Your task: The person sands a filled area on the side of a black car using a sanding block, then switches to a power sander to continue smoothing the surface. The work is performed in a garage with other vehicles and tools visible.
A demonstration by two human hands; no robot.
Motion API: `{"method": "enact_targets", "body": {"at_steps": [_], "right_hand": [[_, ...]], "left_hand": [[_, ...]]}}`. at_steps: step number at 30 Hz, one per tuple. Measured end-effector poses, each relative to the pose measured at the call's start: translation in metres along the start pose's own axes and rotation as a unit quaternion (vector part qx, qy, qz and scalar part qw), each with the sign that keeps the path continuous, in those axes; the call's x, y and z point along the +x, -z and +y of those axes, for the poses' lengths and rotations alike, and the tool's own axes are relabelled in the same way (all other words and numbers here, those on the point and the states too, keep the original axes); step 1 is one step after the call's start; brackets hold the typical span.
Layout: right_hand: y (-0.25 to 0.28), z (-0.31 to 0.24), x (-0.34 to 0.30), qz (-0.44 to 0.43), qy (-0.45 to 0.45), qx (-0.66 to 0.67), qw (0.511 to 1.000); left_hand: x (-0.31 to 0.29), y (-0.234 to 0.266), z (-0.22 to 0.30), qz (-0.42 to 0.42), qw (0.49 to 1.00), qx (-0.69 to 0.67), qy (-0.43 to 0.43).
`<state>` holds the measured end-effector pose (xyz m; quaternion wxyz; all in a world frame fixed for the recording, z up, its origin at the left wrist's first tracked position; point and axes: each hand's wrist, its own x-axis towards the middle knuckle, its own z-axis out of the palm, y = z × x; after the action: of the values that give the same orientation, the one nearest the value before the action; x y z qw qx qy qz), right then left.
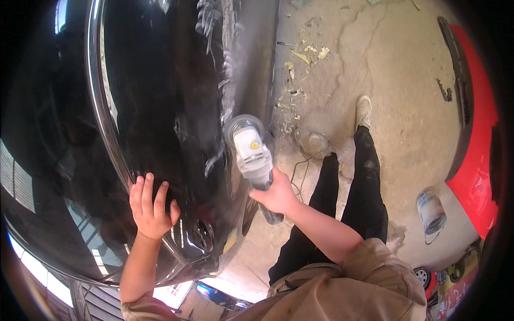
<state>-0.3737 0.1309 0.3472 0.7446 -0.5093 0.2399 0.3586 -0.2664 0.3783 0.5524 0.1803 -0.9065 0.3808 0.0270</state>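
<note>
My right hand [280, 193] is wrapped round the dark handle of a power tool with a white and grey head, which looks like an angle grinder [254, 156]. Its round disc [243, 127] lies against the side of a black car [155, 96], at the lower end of a long whitish, scuffed strip [228, 59]. What the disc's face touches is hidden beneath the tool. My left hand [151, 211] rests on the car's black panel beside the curved chrome trim [98, 91], fingers apart and holding nothing.
A cord [296, 179] runs over the concrete floor near my legs. Yellowish scraps [302, 58] litter the floor along the car. To the right are a red car panel [474, 160] and a stained bucket [430, 208] with a wire handle. A blue car [214, 293] stands at the bottom.
</note>
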Motion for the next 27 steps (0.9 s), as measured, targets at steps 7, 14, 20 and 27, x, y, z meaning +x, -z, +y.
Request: {"method": "enact_targets", "body": {"at_steps": [7, 14, 20, 27], "right_hand": [[-0.005, 0.013, -0.004, -0.012, -0.023, -0.065, 0.998], [-0.010, 0.020, -0.014, -0.012, 0.003, 0.017, 1.000], [-0.012, 0.004, -0.006, 0.018, 0.004, 0.061, 0.998], [-0.008, -0.029, 0.017, 0.049, 0.066, 0.099, 0.992]], "left_hand": [[-0.001, -0.002, 0.000, 0.004, 1.000, 0.004, -0.001], [0.001, -0.003, 0.000, 0.009, 1.000, 0.002, -0.001], [0.000, -0.003, 0.000, 0.011, 1.000, 0.000, 0.001], [-0.001, -0.002, 0.000, -0.004, 1.000, 0.000, 0.002]]}}
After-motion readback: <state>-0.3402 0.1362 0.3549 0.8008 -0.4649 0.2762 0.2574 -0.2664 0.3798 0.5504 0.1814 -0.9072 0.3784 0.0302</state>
